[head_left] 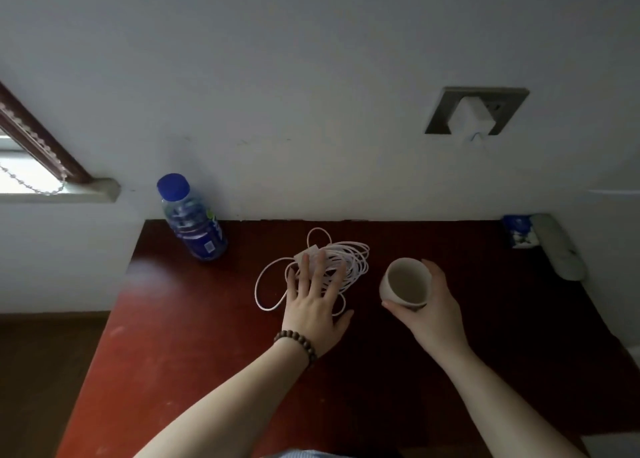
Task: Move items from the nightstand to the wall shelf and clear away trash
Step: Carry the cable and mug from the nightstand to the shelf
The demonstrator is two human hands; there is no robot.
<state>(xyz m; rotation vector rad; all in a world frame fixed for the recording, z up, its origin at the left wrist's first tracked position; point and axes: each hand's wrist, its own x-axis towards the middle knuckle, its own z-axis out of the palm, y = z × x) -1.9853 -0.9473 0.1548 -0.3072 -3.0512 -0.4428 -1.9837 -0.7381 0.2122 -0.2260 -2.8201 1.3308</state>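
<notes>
While the nightstand (166,353) has things all over it, the job looks like it has only just begun. The right hand (429,305) has its fingers wrapped around a small pale cup (405,283), which looks empty. I cannot tell if the cup is lifted or sits on the wood. The left hand (311,302) lies flat with its fingers spread apart on a messy white cord (349,260), pressing on it but not yet closed around it. A bottle (192,218) with a blue cap stands at the back, close to the wall. A small blue thing (517,231) sits in the far right corner, too blurry to name. No wall shelf shows, and no bin. So nothing looks moved yet: cup, cord and bottle all wait to go.
</notes>
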